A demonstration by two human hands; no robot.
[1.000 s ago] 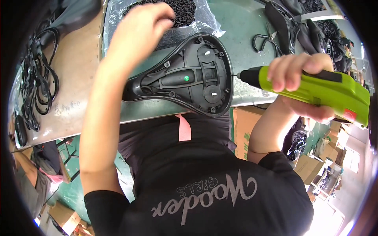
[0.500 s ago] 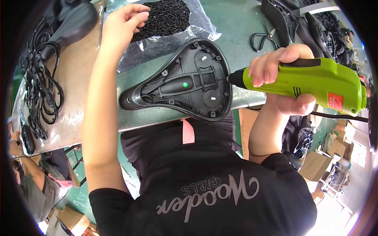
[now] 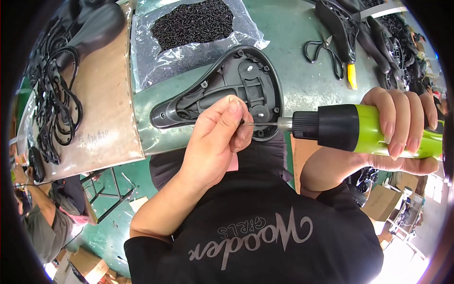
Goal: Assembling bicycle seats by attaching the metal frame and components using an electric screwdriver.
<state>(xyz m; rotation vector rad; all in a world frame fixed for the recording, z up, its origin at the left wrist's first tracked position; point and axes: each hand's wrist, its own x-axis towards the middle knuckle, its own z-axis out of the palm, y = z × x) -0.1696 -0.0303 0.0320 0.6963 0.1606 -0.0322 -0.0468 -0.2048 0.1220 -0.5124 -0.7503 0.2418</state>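
Note:
A green and black electric screwdriver [image 3: 338, 127] lies level in my right hand [image 3: 402, 128], whose fingers wrap round its body. Its thin bit points left. At the bit's end, my left hand [image 3: 217, 130] pinches a small black screw [image 3: 242, 121] between thumb and fingers. Both hands hover over the near edge of an upturned black bicycle saddle [image 3: 272, 80], its narrow nose to the left and its wide end to the right. The saddle's ribbed underside shows, with screw holes round the rim and two pale studs. My left hand hides part of its near side.
Behind the saddle, many black screws [image 3: 194, 26] lie on a clear plastic bag [image 3: 146, 61]. Scissors [image 3: 326, 52] and a yellow-handled tool [image 3: 351, 76] rest at the back right, near more black saddles [image 3: 336, 28]. Black saddles and looped trim strips [image 3: 71, 90] fill the far left.
My left hand has come from the screw pile toward me and now pinches a screw at the bit. The screwdriver has swung lower, its bit now in view. The saddle has shifted slightly right.

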